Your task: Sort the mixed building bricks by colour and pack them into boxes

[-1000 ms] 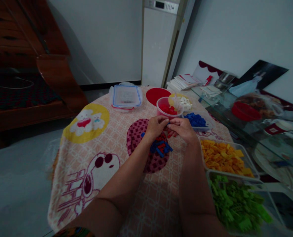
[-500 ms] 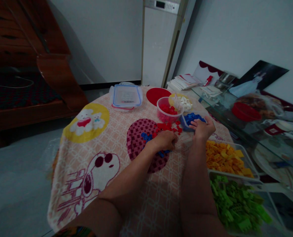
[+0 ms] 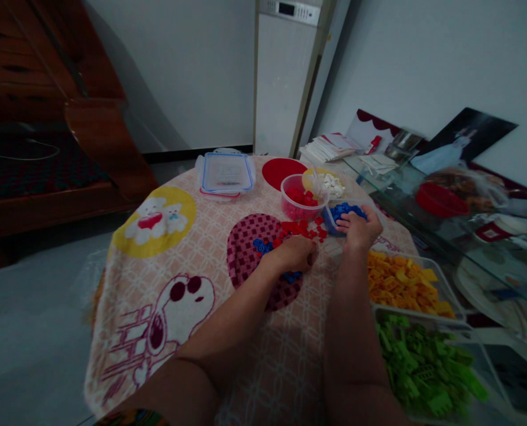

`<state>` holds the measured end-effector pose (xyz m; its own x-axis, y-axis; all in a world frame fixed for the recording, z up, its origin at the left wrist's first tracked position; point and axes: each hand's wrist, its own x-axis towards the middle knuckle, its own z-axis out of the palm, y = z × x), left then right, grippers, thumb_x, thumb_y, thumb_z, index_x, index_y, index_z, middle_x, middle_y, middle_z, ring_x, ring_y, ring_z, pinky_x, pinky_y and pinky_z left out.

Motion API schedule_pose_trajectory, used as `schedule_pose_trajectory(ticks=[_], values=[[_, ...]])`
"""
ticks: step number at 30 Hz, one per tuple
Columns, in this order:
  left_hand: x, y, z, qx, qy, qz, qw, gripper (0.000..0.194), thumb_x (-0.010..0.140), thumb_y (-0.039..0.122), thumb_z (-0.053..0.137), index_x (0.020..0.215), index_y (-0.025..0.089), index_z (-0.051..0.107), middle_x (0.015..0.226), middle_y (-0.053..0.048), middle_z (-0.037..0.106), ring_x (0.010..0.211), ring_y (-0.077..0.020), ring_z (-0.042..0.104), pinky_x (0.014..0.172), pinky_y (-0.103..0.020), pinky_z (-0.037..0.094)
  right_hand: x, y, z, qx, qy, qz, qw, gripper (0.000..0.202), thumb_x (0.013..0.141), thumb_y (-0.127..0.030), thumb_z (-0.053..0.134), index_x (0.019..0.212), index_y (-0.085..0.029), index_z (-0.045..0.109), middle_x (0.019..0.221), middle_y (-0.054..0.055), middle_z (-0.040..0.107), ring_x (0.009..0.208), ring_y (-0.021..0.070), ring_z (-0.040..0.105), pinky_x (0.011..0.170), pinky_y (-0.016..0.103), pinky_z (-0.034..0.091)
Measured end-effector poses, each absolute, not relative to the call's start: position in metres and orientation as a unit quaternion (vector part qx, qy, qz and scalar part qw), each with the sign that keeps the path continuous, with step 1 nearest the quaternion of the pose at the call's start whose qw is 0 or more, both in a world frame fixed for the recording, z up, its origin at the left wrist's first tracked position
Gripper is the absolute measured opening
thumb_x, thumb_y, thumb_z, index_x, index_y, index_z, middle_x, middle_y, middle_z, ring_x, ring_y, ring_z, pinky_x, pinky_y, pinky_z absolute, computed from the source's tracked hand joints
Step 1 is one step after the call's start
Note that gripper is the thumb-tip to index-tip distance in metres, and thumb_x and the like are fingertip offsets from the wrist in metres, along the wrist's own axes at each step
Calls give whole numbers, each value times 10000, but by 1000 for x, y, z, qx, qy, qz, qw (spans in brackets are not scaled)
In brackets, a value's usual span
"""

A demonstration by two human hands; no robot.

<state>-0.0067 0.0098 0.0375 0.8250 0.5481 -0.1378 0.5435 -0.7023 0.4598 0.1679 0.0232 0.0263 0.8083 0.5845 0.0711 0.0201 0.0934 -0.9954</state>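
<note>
My left hand (image 3: 295,253) rests on the cloth with its fingers curled down, among loose blue bricks (image 3: 262,246) and small red bricks (image 3: 301,227); whatever is in its fingers is hidden. My right hand (image 3: 359,228) is at the near side of a clear tub of blue bricks (image 3: 343,210), fingers spread apart at its rim. I see nothing held in it. Just behind the left hand stands a round tub (image 3: 290,208) with red bricks. White bricks (image 3: 333,186) lie in a container behind that.
To the right are clear boxes of yellow bricks (image 3: 403,284) and green bricks (image 3: 427,367). A blue-rimmed lidded box (image 3: 228,173) sits at the back of the patterned tablecloth (image 3: 157,296). A cluttered glass table (image 3: 449,236) borders the right side.
My right hand has shifted slightly left and away from me, closer over the tub of blue bricks. My left hand stays in nearly the same place.
</note>
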Motion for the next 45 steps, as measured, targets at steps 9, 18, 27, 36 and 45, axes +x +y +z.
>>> schedule_pose_trajectory(ticks=[9, 18, 27, 36, 45], values=[[-5, 13, 28, 905, 357, 77, 218, 126, 845, 151, 665, 905, 154, 776, 939, -102, 767, 915, -229, 700, 771, -287, 497, 165, 24, 28, -637, -253, 211, 698, 555, 769, -142, 561, 1323, -114, 583, 594, -57, 664, 427, 132, 636, 386, 185, 518], [-24, 40, 22, 781, 407, 333, 336, 90, 828, 188, 664, 780, 139, 723, 755, -23, 721, 694, -129, 614, 702, -247, 461, 152, 22, 32, -629, -343, 289, 635, 238, 747, -200, 663, 966, -115, 701, 543, -27, 665, 383, 128, 612, 371, 186, 496], [-29, 53, 8, 576, 398, 477, 532, 98, 797, 231, 677, 762, 145, 645, 655, 0, 676, 571, -123, 636, 593, -239, 525, 128, 14, 40, -603, -510, 426, 442, 92, 787, -217, 691, 822, -135, 715, 554, -6, 681, 438, 138, 658, 390, 181, 512], [-32, 58, 3, 575, 421, 507, 484, 106, 784, 248, 696, 768, 148, 662, 675, -3, 684, 609, -121, 636, 625, -240, 538, 118, 14, 39, -570, -507, 478, 435, 118, 771, -238, 748, 830, -141, 716, 575, 22, 713, 454, 147, 672, 422, 198, 548], [-36, 55, 11, 693, 454, 401, 392, 83, 772, 160, 704, 842, 132, 737, 768, -30, 736, 698, -138, 657, 710, -253, 522, 133, 14, 41, -606, -430, 410, 530, 123, 708, -163, 727, 823, -134, 693, 566, 10, 695, 415, 142, 642, 356, 179, 492]])
